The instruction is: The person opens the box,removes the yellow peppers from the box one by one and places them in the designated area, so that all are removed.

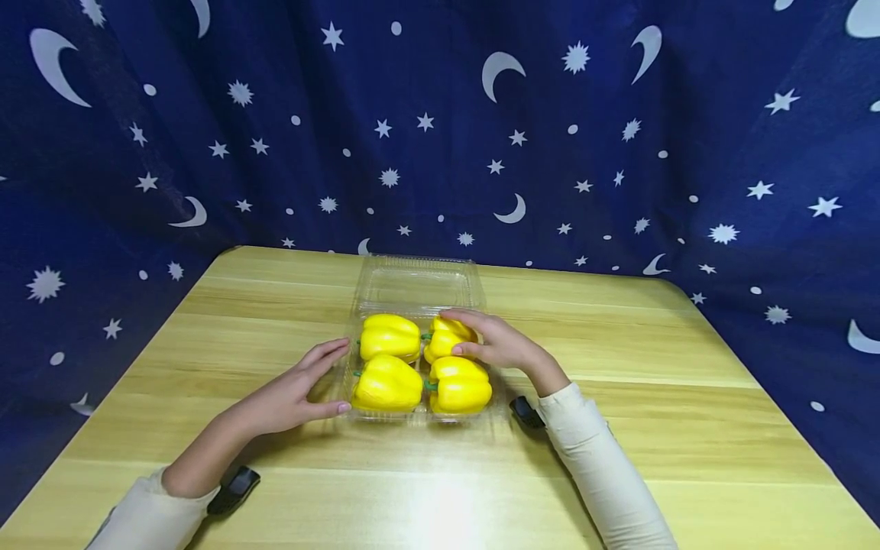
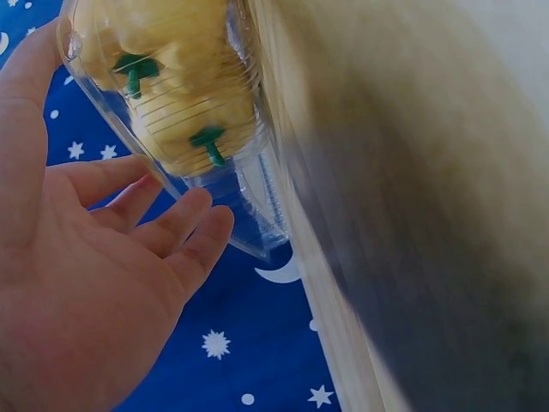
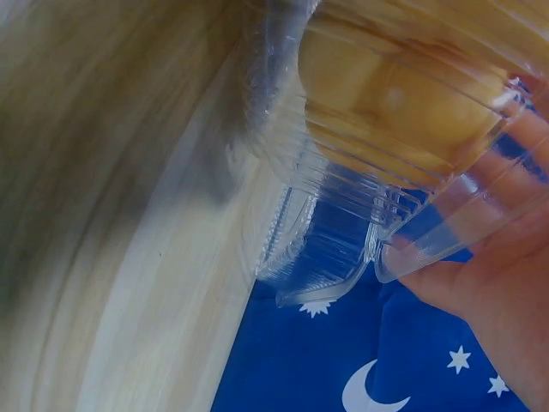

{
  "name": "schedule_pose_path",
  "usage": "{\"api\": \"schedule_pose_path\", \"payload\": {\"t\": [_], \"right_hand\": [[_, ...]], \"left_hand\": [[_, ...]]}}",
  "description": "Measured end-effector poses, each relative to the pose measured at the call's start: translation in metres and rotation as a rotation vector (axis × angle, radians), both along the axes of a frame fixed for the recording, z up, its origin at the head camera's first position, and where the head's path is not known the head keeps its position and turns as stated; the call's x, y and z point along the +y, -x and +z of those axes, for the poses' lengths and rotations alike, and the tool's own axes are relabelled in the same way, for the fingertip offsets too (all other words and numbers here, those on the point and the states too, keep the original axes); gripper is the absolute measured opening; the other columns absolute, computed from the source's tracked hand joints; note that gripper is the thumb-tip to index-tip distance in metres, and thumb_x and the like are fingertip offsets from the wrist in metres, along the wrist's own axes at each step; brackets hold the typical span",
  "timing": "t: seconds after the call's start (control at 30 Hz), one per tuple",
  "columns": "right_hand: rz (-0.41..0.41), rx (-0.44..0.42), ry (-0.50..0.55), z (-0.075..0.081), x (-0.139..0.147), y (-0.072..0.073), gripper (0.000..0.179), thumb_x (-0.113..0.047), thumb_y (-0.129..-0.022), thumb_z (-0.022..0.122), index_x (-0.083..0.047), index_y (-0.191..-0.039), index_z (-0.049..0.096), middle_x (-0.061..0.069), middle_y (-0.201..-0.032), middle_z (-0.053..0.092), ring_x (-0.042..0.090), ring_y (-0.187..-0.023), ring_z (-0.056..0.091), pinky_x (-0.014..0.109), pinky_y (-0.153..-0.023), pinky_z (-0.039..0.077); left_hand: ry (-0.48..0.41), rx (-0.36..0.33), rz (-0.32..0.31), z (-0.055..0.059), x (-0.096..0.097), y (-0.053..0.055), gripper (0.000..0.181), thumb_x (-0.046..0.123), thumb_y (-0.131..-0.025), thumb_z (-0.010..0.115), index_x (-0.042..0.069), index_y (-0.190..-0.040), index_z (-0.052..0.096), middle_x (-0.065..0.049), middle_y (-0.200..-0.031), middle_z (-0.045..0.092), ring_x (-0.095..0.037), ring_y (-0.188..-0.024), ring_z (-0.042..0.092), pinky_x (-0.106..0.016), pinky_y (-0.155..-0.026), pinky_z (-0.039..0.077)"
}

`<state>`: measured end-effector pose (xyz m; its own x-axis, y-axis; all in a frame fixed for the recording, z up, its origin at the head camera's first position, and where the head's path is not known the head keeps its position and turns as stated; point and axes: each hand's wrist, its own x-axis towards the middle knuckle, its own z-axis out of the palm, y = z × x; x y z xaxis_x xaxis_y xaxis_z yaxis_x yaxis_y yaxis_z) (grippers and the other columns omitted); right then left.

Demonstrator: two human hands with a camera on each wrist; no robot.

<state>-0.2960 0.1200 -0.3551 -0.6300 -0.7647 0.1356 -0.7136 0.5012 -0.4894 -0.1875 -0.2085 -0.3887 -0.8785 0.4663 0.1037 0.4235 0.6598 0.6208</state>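
Yellow bell peppers with green stems lie in two rows inside a clear plastic clamshell box [image 1: 385,417], its lid [image 1: 421,284] folded back. My right hand [image 1: 503,344] reaches over the box's right wall and holds the back right pepper [image 1: 440,347], thumb on the near side and fingers over the far side. The front right pepper [image 1: 462,388] lies just below that thumb. At the left wall, my left hand [image 1: 292,396] has its fingers and thumb spread, tips right at the box's side. Beside it sit the back left pepper [image 1: 390,334] and the front left pepper [image 1: 387,386].
The box stands on a light wooden table [image 1: 309,298], its lid toward the back edge. A dark blue curtain [image 1: 440,153] with white moons and stars hangs behind and along the sides. Black wrist devices [image 1: 235,489] are worn under both forearms.
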Motion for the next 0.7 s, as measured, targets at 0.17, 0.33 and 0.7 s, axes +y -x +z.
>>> {"api": "schedule_pose_path", "payload": {"t": [0.17,0.33,0.7], "right_hand": [[0.006,0.010,0.007,-0.0004,0.0000,-0.0010,0.057,-0.020,-0.086,0.062,-0.003,-0.136,0.041,0.015,-0.139,0.041,0.031,-0.130,0.036,0.046,-0.105,0.030],[0.016,0.018,-0.001,-0.0011,0.0001,-0.0008,0.057,-0.019,-0.086,0.063,0.000,-0.135,0.041,0.018,-0.139,0.040,0.033,-0.130,0.036,0.046,-0.105,0.029],[0.048,0.001,-0.058,0.0029,0.0021,-0.0014,0.058,-0.018,-0.088,0.060,0.000,-0.138,0.036,0.019,-0.142,0.034,0.035,-0.131,0.032,0.049,-0.104,0.029]], "left_hand": [[0.003,-0.005,0.003,0.0001,0.0002,-0.0004,0.081,0.046,-0.084,0.060,0.006,-0.144,0.024,-0.011,-0.150,0.017,-0.037,-0.132,0.028,-0.056,-0.100,0.031],[0.000,-0.010,0.001,0.0004,0.0005,-0.0007,0.080,0.045,-0.084,0.060,0.004,-0.144,0.024,-0.011,-0.149,0.017,-0.037,-0.132,0.028,-0.057,-0.099,0.031],[-0.003,-0.012,0.000,0.0014,0.0011,-0.0008,0.080,0.044,-0.085,0.060,0.004,-0.143,0.024,-0.011,-0.149,0.016,-0.037,-0.132,0.028,-0.057,-0.099,0.031]]}}
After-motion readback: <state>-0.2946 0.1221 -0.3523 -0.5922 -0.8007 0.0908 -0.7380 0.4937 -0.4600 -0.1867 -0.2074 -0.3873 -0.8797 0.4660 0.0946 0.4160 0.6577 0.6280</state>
